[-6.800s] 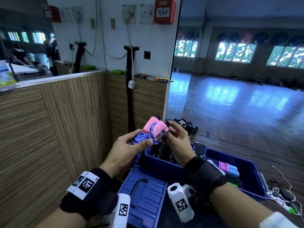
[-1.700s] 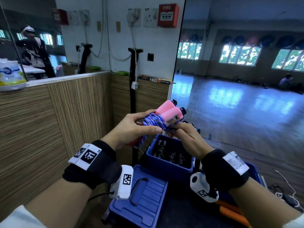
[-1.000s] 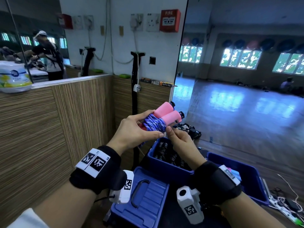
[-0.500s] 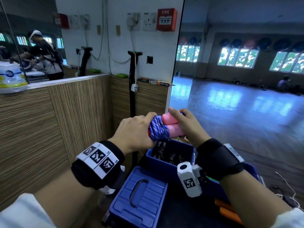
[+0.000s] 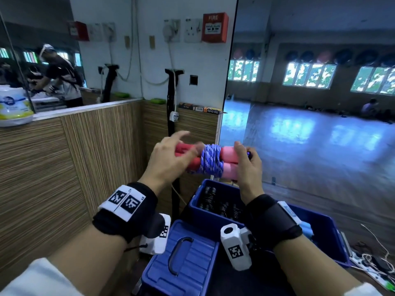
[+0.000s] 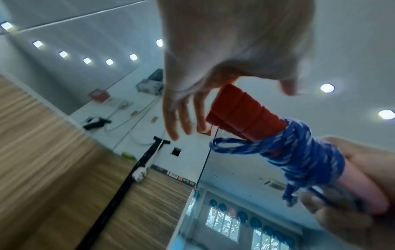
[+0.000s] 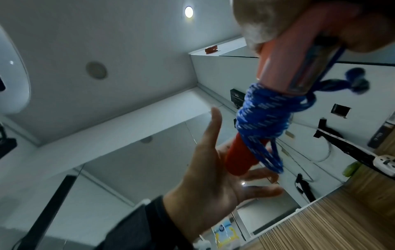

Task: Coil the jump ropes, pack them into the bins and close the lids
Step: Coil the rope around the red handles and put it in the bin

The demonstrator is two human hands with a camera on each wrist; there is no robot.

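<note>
A jump rope bundle, its two pink and red handles (image 5: pixel 227 162) side by side and bound by a blue-and-white rope coil (image 5: pixel 210 160), hangs level above the bins. My right hand (image 5: pixel 243 159) grips the pink ends. My left hand (image 5: pixel 181 150) is open beside the red ends, fingers spread. In the left wrist view the red handle ends (image 6: pixel 241 115) lie just under the spread fingers (image 6: pixel 186 118), and a loose loop sticks out of the rope coil (image 6: pixel 299 152). In the right wrist view the rope coil (image 7: pixel 267 115) circles the handles above my open left hand (image 7: pixel 213 169).
Below the hands stands an open blue bin (image 5: pixel 213 220) with black coiled ropes inside. A second open blue bin (image 5: pixel 327 233) sits to its right. A blue lid with a black handle (image 5: pixel 183 263) lies in front. A wooden panel wall (image 5: pixel 64 167) is close on the left.
My left hand has let go of the rope wrap and opened. The bundle has swung level, held at its pink ends by the right hand alone.
</note>
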